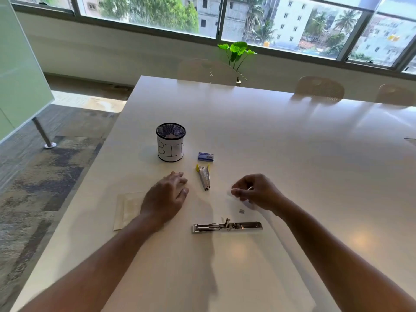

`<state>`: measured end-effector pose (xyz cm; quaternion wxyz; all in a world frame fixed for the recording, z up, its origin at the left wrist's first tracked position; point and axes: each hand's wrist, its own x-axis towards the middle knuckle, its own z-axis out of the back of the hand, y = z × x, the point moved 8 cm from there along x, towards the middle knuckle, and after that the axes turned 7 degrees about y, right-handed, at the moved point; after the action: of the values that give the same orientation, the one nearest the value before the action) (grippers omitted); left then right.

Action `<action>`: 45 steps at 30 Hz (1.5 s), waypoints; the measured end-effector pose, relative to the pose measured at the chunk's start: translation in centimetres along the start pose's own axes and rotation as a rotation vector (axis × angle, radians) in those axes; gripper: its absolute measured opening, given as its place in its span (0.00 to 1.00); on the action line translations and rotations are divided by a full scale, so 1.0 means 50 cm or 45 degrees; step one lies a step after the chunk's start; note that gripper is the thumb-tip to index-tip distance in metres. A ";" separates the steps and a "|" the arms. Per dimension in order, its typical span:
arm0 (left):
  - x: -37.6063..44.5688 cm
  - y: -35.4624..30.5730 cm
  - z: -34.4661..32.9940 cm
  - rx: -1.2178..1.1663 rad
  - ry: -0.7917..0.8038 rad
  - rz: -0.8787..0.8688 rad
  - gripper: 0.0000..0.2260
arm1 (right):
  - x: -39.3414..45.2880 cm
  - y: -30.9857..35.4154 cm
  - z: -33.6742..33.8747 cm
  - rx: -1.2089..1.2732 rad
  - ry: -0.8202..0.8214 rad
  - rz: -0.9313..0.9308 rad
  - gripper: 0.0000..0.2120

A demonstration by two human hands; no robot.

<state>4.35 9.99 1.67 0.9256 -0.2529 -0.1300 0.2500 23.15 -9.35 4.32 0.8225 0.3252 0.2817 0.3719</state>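
Head view: the small pale piece sat pinched in my right hand, my fingers curled tight round it just above the bench. It was too small for me to say what it was, perhaps a strip of staples.

The opened stapler lay flat at about 7 o'clock from that hand, near but apart. Its long axis ran from 9 to 3 o'clock, straight across in front of me. My right hand was the nearer one, so I judged that the next move would bring the piece down towards 7 o'clock and turn it to match that line. A tiny grey bit lay on the bench between my right hand and the opened stapler.

My left hand held nothing, its fingers loosely spread, low over the bench at 9 o'clock from the right. Its wrist crossed the edge of a pale flat sheet.

Between the hands a smaller stapler with yellow parts lay pointing roughly from 12 to 6 o'clock. A blue box sat just beyond it at 12 o'clock. A black mesh cup with a white lettered label stood at 11 o'clock from that stapler.
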 end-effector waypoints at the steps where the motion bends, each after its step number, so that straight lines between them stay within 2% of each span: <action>1: 0.002 0.002 0.005 -0.014 0.019 0.002 0.16 | -0.014 -0.005 0.000 -0.065 0.017 0.003 0.08; 5: 0.012 -0.005 0.021 0.097 0.166 -0.031 0.16 | -0.064 -0.027 -0.005 -0.111 0.037 0.036 0.01; 7: 0.003 -0.017 0.030 0.122 0.178 -0.049 0.15 | -0.081 -0.033 -0.005 -0.133 0.002 0.061 0.07; 11: -0.060 -0.044 0.021 -0.118 0.167 -0.147 0.13 | -0.093 -0.032 -0.007 -0.201 -0.074 0.098 0.08; 15: -0.116 -0.050 0.000 -0.321 0.156 -0.249 0.15 | -0.097 -0.029 -0.011 -0.202 -0.171 0.116 0.06; 19: -0.142 -0.053 -0.021 -0.413 0.224 -0.309 0.17 | -0.107 -0.017 -0.019 -0.194 -0.239 0.164 0.11; 25: -0.149 -0.052 -0.021 -0.369 0.174 -0.333 0.11 | -0.125 0.023 -0.049 0.250 -0.328 0.271 0.08; 28: -0.152 -0.052 -0.021 -0.355 0.163 -0.329 0.10 | -0.132 0.042 -0.070 0.510 -0.297 0.310 0.08; 30: -0.153 -0.054 -0.020 -0.350 0.158 -0.330 0.10 | -0.138 0.052 -0.087 0.577 -0.263 0.328 0.08; 32: -0.155 -0.056 -0.019 -0.337 0.156 -0.333 0.10 | -0.147 0.063 -0.100 0.493 -0.261 0.390 0.08; 36: -0.157 -0.055 -0.019 -0.307 0.149 -0.333 0.10 | -0.169 0.091 -0.113 0.125 -0.338 0.592 0.10; 39: -0.156 -0.055 -0.019 -0.301 0.156 -0.333 0.10 | -0.171 0.096 -0.125 -0.132 -0.380 0.647 0.09; 45: -0.155 -0.054 -0.021 -0.299 0.168 -0.330 0.11 | -0.170 0.089 -0.139 -0.283 -0.362 0.725 0.06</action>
<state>-0.69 3.44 1.35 0.9206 -0.3563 -0.1289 0.0946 11.56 -11.55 5.14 0.7472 0.3478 0.0197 0.5660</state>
